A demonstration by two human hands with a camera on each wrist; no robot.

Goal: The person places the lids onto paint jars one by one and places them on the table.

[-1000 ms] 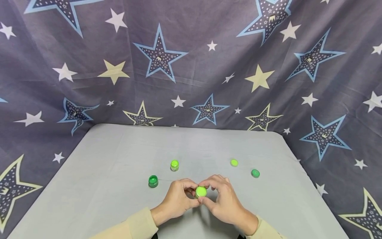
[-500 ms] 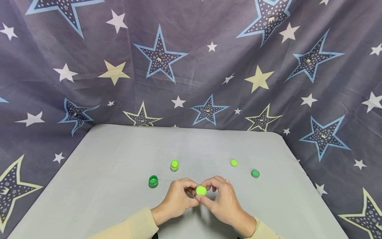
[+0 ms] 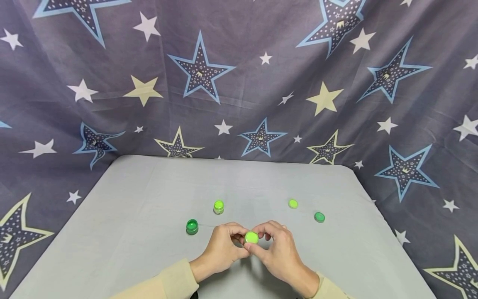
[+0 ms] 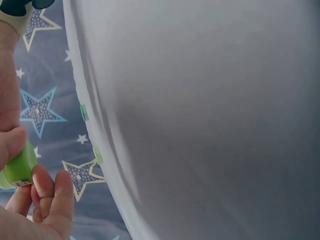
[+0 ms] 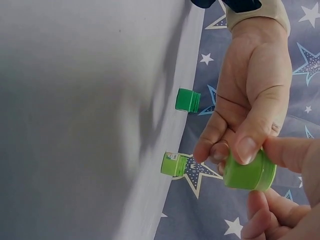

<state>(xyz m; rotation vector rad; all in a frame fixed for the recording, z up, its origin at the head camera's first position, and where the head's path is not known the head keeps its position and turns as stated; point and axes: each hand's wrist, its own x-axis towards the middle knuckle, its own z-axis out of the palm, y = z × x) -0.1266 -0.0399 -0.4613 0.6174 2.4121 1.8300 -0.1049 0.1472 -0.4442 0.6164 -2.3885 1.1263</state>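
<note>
A small jar with a light green lid [image 3: 252,237] is held above the near part of the table, between both hands. My left hand [image 3: 220,247] pinches the jar's body between thumb and fingers. On the lid side, my right hand [image 3: 278,251] grips with its thumb and fingers round the rim. The right wrist view has the left thumb pressed on the body of the light green jar [image 5: 242,172], with the right thumb nearer the lid end. Part of the jar's side is hidden by fingers in the head view.
Left of centre stand an open dark green jar [image 3: 192,227] and an open light green jar [image 3: 218,207]. To the right lie a light green lid [image 3: 293,204] and a dark green lid [image 3: 319,217]. A star-patterned curtain [image 3: 239,104] hangs behind the grey table [image 3: 149,195].
My right thumb and fingers have shifted slightly round the lid, and the jar has moved a little away from me. The left hand has barely moved; the other jars and lids stay put.
</note>
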